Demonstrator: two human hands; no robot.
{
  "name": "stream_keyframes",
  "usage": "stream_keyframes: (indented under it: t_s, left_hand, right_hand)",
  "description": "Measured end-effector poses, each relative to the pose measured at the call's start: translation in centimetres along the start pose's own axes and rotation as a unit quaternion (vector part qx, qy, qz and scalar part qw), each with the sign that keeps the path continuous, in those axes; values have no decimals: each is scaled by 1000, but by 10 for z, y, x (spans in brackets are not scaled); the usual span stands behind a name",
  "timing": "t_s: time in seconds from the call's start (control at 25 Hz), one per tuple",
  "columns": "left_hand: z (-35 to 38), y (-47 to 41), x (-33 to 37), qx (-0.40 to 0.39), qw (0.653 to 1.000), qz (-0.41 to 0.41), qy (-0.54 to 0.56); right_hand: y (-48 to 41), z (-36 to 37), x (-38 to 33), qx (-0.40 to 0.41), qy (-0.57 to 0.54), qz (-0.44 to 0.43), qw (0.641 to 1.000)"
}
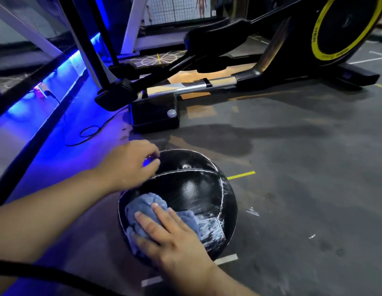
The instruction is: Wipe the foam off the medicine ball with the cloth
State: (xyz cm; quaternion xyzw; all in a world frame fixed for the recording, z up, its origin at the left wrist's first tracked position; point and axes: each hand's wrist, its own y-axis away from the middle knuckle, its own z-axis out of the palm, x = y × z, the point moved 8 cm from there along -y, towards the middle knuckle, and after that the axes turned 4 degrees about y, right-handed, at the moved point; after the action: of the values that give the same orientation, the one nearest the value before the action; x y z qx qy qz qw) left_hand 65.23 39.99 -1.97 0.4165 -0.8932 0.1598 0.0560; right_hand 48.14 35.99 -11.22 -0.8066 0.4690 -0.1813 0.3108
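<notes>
Pressing the blue cloth (147, 207) onto the medicine ball (199, 188) with straight fingers, right hand (171, 235) sits beside foam (211, 228) streaks. Left hand (131, 165) curls over the ball's top edge, likely stopping it rolling on the floor (297, 171).

Scene dim overall. Saturated blue strip light (66, 63) along the left washes the adjacent floor (46, 167). Specular glare on the medicine ball (194, 186). Motion blur at the foam (211, 229). Wide-angle bending of straight lines at frame edges
</notes>
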Motion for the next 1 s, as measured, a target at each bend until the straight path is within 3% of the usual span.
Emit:
stream_keyframes:
  t_s: [0.12, 0.2, 0.36, 0.52, 0.64, 0.76, 1.0]
  left_hand:
    - [40, 6, 2, -24, 998, 25, 44]
    - [52, 9, -7, -17, 998, 24, 55]
    - [59, 13, 5, -26, 999, 34, 9]
    - [54, 29, 28, -42, 998, 49, 1]
    - [53, 48, 48, -73, 994, 87, -4]
    - [54, 57, 61, -95, 990, 100, -15]
    - [46, 64, 43, -134, 982, 136, 6]
  right_hand:
    - [6, -9, 12, 17, -57, -19, 998]
    - [7, -22, 48, 44, -105, 27, 993]
    - [3, -33, 127, 100, -133, 193, 967]
    - [-7, -26, 206, 62, -238, 411, 878]
    - [-14, -21, 226, -31, -269, 397, 877]
    - [-10, -21, 223, -73, -300, 382, 871]
    - [-11, -36, 199, -119, -181, 319, 923]
